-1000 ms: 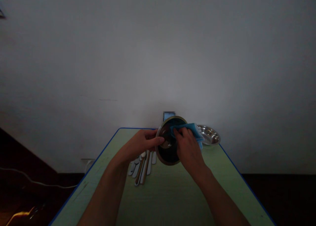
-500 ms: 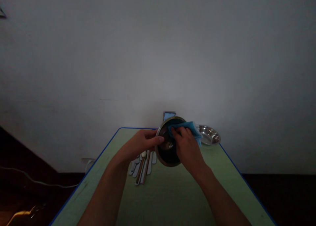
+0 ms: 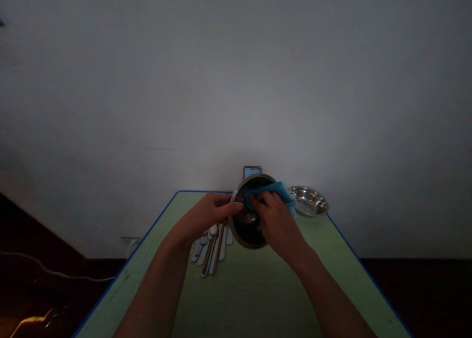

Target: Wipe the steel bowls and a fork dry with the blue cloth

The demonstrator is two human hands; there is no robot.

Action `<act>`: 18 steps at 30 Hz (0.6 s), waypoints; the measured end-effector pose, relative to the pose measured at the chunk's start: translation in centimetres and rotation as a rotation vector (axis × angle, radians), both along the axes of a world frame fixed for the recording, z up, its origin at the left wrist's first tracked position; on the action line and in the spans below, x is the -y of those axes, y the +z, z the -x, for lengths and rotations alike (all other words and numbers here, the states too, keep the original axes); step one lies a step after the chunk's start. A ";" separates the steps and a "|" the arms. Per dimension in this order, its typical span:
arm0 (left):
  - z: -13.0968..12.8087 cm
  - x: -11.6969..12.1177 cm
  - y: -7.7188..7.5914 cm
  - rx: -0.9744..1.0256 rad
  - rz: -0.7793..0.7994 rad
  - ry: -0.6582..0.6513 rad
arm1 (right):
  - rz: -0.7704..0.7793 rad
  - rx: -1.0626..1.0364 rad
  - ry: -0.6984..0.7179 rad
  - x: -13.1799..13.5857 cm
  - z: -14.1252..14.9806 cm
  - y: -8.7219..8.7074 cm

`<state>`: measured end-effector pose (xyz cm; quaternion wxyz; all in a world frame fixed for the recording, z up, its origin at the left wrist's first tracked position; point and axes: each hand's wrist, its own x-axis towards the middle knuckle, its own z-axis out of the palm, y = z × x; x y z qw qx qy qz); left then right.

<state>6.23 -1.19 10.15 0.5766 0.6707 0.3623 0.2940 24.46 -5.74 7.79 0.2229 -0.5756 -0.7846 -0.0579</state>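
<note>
One green worktop (image 3: 239, 303), one bowl (image 3: 250, 235) tilted above it toward the far edge. From where I'm standing, it could slip if the blue cloth (image 3: 275, 187) gets shoved too hard. Left hand (image 3: 212, 212) pinches the rim, thumb inside; right hand (image 3: 275, 217) has fingers bunched on the cloth.

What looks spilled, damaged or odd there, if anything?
Dark marks, perhaps scuffs, stand out on the mostly plain table near its left edge. The bowl is tipped, but the left hand holds it, so that looks deliberate. No spill shows in this dim light.
</note>
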 end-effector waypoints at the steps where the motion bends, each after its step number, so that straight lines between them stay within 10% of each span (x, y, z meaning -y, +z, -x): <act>1: 0.0 0.0 0.0 -0.002 -0.003 0.007 | 0.001 -0.003 0.008 0.1 0.0 0.0; 18: 0.0 0.1 0.0 0.002 -0.009 0.026 | 0.025 0.026 0.087 0.4 0.1 0.1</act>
